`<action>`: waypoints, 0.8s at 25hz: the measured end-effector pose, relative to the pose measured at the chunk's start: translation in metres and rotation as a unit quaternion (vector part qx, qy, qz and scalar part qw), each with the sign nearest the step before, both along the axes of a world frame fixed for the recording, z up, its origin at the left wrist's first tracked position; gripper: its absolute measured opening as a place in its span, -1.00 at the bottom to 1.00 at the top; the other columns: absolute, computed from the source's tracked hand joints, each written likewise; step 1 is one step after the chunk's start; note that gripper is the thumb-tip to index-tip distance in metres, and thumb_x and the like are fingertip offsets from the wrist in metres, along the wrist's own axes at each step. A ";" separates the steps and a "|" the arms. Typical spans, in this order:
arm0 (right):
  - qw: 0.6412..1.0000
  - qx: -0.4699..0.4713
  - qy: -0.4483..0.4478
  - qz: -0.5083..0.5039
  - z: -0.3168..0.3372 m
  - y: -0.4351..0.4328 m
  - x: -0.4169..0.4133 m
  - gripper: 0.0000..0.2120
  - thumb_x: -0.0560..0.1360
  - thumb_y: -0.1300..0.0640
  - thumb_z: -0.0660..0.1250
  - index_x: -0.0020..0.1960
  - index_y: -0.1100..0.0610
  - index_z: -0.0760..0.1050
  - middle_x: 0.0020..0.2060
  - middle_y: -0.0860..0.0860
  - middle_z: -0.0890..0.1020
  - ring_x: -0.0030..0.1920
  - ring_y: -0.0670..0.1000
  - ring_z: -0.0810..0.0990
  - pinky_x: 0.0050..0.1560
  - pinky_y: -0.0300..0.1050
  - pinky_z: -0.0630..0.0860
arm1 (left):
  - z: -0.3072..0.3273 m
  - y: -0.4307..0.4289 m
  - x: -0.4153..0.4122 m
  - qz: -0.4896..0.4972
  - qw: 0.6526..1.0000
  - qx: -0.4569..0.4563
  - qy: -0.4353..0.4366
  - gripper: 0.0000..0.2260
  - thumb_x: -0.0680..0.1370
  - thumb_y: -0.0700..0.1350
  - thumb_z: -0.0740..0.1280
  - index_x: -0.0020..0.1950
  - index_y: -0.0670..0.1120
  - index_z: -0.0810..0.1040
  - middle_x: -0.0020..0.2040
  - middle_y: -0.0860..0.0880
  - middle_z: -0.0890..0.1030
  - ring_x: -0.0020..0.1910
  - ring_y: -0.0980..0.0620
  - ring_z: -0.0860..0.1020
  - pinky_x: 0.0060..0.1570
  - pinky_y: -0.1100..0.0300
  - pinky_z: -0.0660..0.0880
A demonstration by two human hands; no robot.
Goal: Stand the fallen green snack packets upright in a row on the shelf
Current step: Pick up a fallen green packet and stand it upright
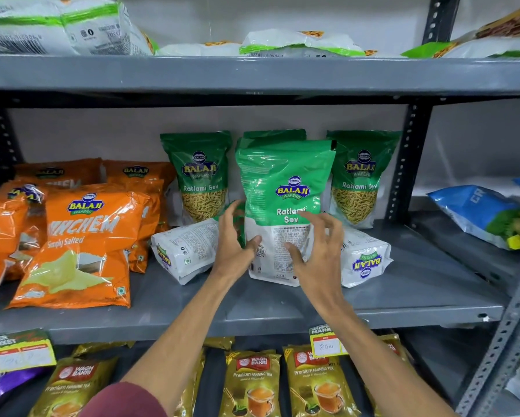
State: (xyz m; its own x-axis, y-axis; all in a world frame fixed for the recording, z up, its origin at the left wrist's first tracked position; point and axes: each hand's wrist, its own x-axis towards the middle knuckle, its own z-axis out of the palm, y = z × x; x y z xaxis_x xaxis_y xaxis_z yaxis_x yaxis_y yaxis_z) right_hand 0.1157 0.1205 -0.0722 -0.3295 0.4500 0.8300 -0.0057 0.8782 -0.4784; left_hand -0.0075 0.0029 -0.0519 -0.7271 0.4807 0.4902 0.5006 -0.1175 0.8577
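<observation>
A green Ratlami Sev packet (285, 188) stands upright at the middle of the grey shelf (403, 284), its back label facing me. My left hand (236, 239) grips its lower left edge. My right hand (318, 245) rests against its lower right side with fingers spread. Two more green packets stand upright behind it, one at the left (200, 176) and one at the right (361, 176); a further one is partly hidden directly behind. Two packets lie fallen on the shelf, one left of my hands (183, 251), one at the right (365, 257).
Several orange Balaji packets (81, 242) fill the shelf's left part. A blue packet (481, 215) lies on the neighbouring shelf at right, past a black upright post (406, 164). Tea packets (252, 377) line the shelf below, and flat packets lie on the shelf above.
</observation>
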 end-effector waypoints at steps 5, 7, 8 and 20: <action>0.988 -0.124 0.017 0.095 0.016 0.018 0.003 -0.16 0.45 -0.06 0.51 0.56 -0.02 0.10 0.41 -0.16 0.31 0.42 -0.01 0.41 0.39 -0.04 0.43 | -0.017 -0.011 0.023 0.090 0.990 -0.001 0.105 -0.51 0.53 -0.03 0.44 0.37 0.17 0.30 0.23 0.05 0.33 0.13 0.37 0.44 0.10 0.30 0.48; 0.981 -0.153 -0.019 0.122 0.016 0.019 0.000 -0.16 0.45 0.04 0.51 0.56 -0.04 0.08 0.41 -0.08 0.48 0.35 0.03 0.53 0.34 0.13 0.49 | -0.018 -0.007 0.033 0.062 0.993 -0.021 0.095 -0.64 0.58 0.06 0.35 0.32 0.18 0.30 0.23 0.04 0.38 0.12 0.34 0.46 0.10 0.27 0.47; 0.981 -0.152 -0.025 0.118 0.015 0.018 -0.002 -0.17 0.45 0.06 0.50 0.56 -0.04 0.09 0.33 -0.03 0.56 0.29 0.05 0.57 0.28 0.15 0.52 | -0.017 -0.004 0.036 0.054 0.995 -0.023 0.082 -0.67 0.60 0.10 0.32 0.31 0.17 0.30 0.25 0.03 0.40 0.14 0.29 0.46 0.14 0.24 0.46; 0.996 0.006 -0.044 0.081 0.005 -0.039 -0.009 -0.32 0.44 -0.03 0.37 0.51 -0.02 0.24 0.16 0.00 0.41 0.16 0.03 0.47 0.22 -0.02 0.50 | -0.003 0.017 0.002 -0.101 0.991 0.027 -0.086 -0.19 0.30 0.51 0.35 0.41 0.07 0.39 0.15 0.29 0.66 0.15 0.43 0.58 0.14 0.45 0.51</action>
State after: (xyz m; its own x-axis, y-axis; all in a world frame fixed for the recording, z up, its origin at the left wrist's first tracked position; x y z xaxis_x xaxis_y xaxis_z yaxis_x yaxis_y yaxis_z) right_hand 0.1064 0.0812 -0.0672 -0.4678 0.3756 0.8000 -0.1056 0.8750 -0.4725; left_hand -0.0056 0.0196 -0.0546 -0.6938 0.6012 0.3965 0.3090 -0.2488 0.9179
